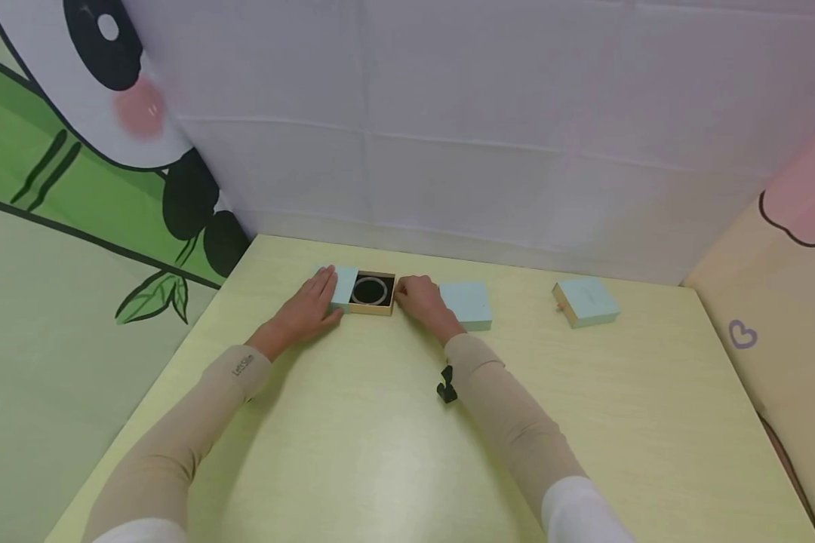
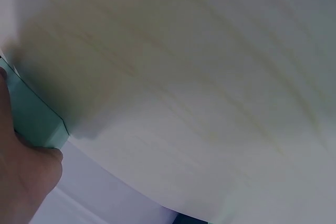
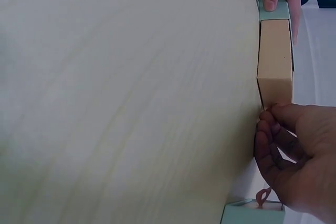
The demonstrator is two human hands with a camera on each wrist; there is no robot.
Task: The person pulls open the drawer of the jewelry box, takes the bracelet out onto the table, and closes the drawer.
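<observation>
A light-blue slide-out box sleeve [image 1: 343, 286] lies near the back left of the table. My left hand [image 1: 307, 302] holds it, fingers laid across its top and thumb at the near side. From its right end protrudes a tan drawer [image 1: 373, 309] with a black inside. A pale ring-shaped bangle [image 1: 370, 291] rests in the drawer. At the drawer's outer end my right hand [image 1: 419, 296] pinches with thumb and fingertips, seen in the right wrist view at the tan drawer face [image 3: 276, 88]. Whatever small part lies between those fingertips is hidden.
Just right of my right hand lies a second light-blue box [image 1: 467, 304], and a pink ribbon loop [image 3: 262, 196] shows at its end. A third light-blue box [image 1: 587, 303] sits farther right. White cloth [image 1: 448, 188] hangs behind the table [image 1: 353, 452].
</observation>
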